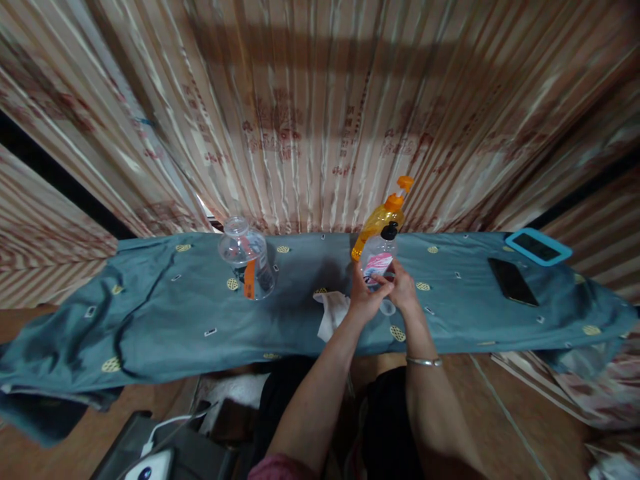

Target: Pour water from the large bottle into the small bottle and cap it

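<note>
Left hand (363, 297) and right hand (403, 288), both closed around a clear spray bottle (379, 263) with orange trigger head (384, 215), steadying it upright on the blue-draped worktop (175, 313); white tissue (333, 310) just beside, clear jar (247, 257) well apart.

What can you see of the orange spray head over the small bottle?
The spray head looks like translucent orange plastic, with a darker orange nozzle and trigger at its top right. It tilts, its lower end down to the left, above the small clear bottle with a pink label and black cap. The left hand seems to hold its lower end; the right hand is at the bottle. Both stand over the blue cloth.
</note>
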The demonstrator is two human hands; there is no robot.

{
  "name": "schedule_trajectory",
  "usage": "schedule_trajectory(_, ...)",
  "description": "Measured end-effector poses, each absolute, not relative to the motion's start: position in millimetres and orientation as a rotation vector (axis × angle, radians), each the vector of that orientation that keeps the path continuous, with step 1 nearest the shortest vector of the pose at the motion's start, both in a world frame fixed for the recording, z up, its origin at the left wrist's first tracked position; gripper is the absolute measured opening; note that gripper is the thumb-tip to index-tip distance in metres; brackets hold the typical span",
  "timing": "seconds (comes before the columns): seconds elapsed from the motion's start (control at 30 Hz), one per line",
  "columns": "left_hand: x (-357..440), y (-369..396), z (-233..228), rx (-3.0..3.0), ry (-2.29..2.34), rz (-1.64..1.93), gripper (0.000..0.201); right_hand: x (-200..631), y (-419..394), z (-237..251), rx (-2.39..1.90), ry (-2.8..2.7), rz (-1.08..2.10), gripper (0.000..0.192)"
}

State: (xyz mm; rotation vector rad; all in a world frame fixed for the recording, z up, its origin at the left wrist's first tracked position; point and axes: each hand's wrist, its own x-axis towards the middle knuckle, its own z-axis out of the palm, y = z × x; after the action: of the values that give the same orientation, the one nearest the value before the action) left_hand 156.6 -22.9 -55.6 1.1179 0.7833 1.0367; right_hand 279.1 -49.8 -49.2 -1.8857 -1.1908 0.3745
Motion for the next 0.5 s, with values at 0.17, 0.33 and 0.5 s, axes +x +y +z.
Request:
schedule_trajectory(0.17,161,-23,-64,1.179,0.824,1.048,0.098,282,-49,-55,-1.839,-1.158,0.385,0.042)
schedule_trajectory(0.33,164,-23,-65,1.217,0.825,1.047,0.094,283,-50,-60,-1.829,-1.161,0.356,0.046)
schedule_trajectory(0.5,161,-23,-60,1.270,0.821,1.052,0.092,283,-53,-67,-1.884,-1.189,0.316,0.049)
